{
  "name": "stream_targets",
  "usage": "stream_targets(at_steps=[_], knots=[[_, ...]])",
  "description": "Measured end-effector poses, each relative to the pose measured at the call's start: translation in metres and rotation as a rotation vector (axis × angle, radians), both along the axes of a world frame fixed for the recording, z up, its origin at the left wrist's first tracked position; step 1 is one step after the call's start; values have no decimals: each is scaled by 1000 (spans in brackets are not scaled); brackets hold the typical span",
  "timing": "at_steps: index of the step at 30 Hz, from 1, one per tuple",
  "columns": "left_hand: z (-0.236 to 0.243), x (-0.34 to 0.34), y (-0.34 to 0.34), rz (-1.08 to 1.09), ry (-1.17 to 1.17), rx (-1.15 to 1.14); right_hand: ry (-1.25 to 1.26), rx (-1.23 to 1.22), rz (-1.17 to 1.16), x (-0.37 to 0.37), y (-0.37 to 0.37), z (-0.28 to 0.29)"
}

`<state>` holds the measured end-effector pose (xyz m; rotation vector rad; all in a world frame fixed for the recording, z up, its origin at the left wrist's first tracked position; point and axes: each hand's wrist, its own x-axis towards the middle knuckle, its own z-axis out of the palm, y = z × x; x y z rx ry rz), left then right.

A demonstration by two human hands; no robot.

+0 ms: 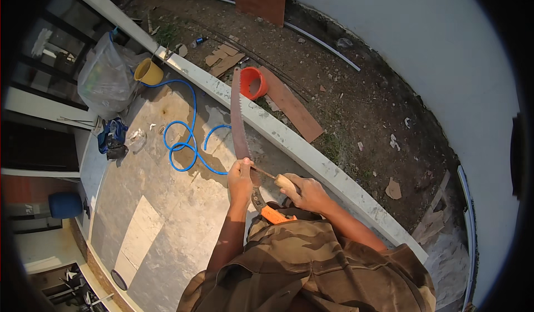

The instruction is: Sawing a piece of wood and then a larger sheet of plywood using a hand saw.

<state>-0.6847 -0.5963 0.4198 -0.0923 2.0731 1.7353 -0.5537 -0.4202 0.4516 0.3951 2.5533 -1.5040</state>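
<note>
A pruning saw with a long, curved, toothed blade (238, 120) points away from me, its tip up toward the low white wall. Its orange handle (275, 214) rests against my camouflage clothing. My left hand (240, 184) is closed round the lower part of the blade, thumb on top. In my right hand (310, 194) is a file with a pale wooden handle (286, 183). The file's thin metal shaft (263, 171) reaches left to the saw teeth beside my left thumb. Whether it touches them I cannot tell.
A low white wall (334, 170) runs diagonally past my right side. On the paved floor lie a coiled blue hose (194, 109), a yellow bucket (148, 73) and a clear plastic bag (103, 81). Beyond the wall, a red-orange pot (251, 89) and brown board (292, 106) lie on soil.
</note>
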Motion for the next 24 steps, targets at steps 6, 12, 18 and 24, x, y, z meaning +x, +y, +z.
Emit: stream_targets(at_steps=[6,12,18,24], knots=[[1,-55,14,156,59,101,23,13,-91,-65,43,7],[-24,-151,5,246,-154,222,-21,-57,-315,-114,74,-8],[-33,-260,31,194,-261,250,-188,-16,-483,-201,86,12],[-30,-366,59,37,-429,491,20,107,-652,-268,105,28]])
